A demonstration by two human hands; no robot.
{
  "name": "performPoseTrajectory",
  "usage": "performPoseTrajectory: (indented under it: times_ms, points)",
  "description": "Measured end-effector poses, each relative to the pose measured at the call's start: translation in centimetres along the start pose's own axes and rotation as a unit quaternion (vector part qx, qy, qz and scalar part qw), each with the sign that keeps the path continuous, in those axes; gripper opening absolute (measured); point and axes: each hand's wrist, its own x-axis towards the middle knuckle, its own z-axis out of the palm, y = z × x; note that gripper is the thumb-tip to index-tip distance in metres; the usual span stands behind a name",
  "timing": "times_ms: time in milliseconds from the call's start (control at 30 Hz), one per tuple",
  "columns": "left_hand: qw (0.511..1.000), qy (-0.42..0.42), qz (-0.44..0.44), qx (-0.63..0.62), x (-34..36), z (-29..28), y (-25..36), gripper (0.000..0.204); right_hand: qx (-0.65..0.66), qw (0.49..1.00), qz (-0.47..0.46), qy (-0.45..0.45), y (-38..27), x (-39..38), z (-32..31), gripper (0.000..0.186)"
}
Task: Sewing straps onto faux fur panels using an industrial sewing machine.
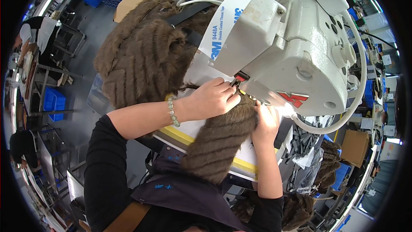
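Worktable (194, 128): white top, yellow band (178, 135) along near edge. White sewing machine (296, 56) stands at right. Brown fur strip (221, 146) lies from beneath machine head toward near side, crossing the band; lower end extends past the edge. Left: larger brown fur bundle (143, 56), heaped; clear plastic panel (97, 99) shows beside it. Dark flat pieces (304, 139) pile at right; their support is unclear.

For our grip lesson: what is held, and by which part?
Right hand: fur strip, apparently by its far right edge. Left hand: hold cannot be told.
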Motion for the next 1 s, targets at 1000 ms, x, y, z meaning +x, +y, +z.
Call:
performPoseTrajectory:
  times_ms: [1000]
  points:
    - [0.999, -0.013, 0.015, -0.030, 0.29, -0.05, -0.45, 0.006, 0.001, 1.000, -0.007, 0.002, 0.10, -0.14, 0.08, 0.034]
